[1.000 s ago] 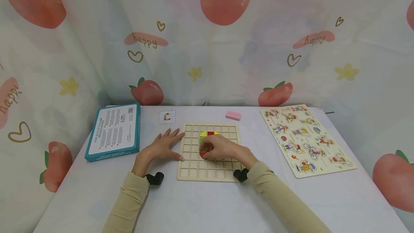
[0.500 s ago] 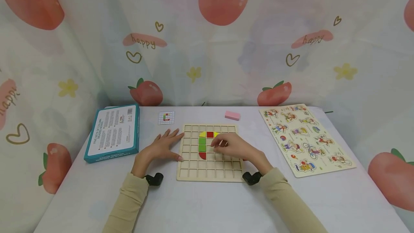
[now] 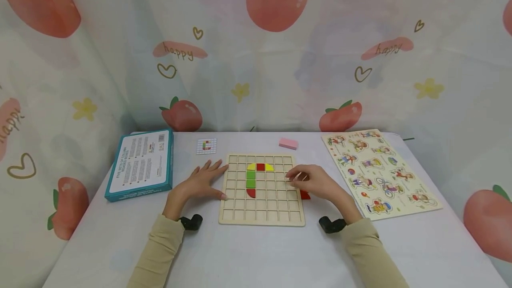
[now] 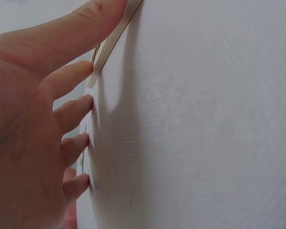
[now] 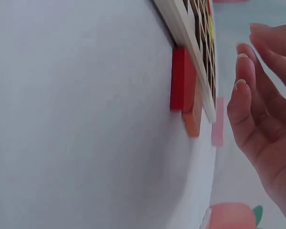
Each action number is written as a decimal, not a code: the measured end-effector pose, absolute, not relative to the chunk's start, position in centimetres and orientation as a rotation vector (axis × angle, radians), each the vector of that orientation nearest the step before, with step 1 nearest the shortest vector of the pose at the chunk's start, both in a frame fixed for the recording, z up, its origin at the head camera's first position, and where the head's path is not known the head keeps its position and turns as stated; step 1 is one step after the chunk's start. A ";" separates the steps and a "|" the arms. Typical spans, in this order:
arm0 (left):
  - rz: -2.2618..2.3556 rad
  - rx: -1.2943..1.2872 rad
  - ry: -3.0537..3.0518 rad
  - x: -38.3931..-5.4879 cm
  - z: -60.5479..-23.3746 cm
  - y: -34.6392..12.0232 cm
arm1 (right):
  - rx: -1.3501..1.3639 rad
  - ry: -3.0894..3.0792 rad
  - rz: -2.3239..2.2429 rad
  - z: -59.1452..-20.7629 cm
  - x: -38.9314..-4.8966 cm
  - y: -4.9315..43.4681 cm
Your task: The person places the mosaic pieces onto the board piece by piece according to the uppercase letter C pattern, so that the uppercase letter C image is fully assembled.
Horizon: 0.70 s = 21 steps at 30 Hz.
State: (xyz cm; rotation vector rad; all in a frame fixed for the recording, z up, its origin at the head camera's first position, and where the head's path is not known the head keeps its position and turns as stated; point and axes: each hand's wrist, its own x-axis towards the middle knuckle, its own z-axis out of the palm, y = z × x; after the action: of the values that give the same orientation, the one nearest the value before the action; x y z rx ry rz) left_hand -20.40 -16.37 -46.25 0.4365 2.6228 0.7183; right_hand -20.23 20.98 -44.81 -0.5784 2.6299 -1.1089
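Observation:
A wooden grid board (image 3: 262, 219) lies on the table with coloured pieces in its cells. A red square block (image 3: 261, 167) sits between two rounded yellow pieces; the right yellow piece (image 3: 270, 167) is one of them. Below run green blocks (image 3: 250, 179), then a rounded red piece (image 3: 251, 193). My left hand (image 3: 202, 182) is spread at the board's left side, thumb at its edge. My right hand (image 3: 314, 180) hovers over the right edge, fingers bent loosely and holding nothing. Near it a red block (image 5: 181, 81) and an orange block (image 5: 193, 114) lie beside the board.
A small pattern card (image 3: 206, 146) lies behind the left hand, and a pink block (image 3: 288, 144) behind the board. At left is a teal box (image 3: 140, 163); at right lies a picture puzzle board (image 3: 344, 177). A printed curtain (image 3: 256, 79) hangs behind the table.
My right hand has moved right, from the rounded red piece to the board's right edge, uncovering the green and red pieces. The left hand has stayed in place.

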 end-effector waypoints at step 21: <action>0.706 0.458 2.623 -20.4 -46.6 -16.3 | -0.421 2.658 -1.056 -45.2 -20.0 24.8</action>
State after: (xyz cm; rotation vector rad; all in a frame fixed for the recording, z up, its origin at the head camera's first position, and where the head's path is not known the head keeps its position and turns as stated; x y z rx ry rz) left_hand -20.41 -16.30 -46.62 0.4576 2.6228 0.7058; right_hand -20.03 24.78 -45.22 -0.4214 2.6577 -1.0557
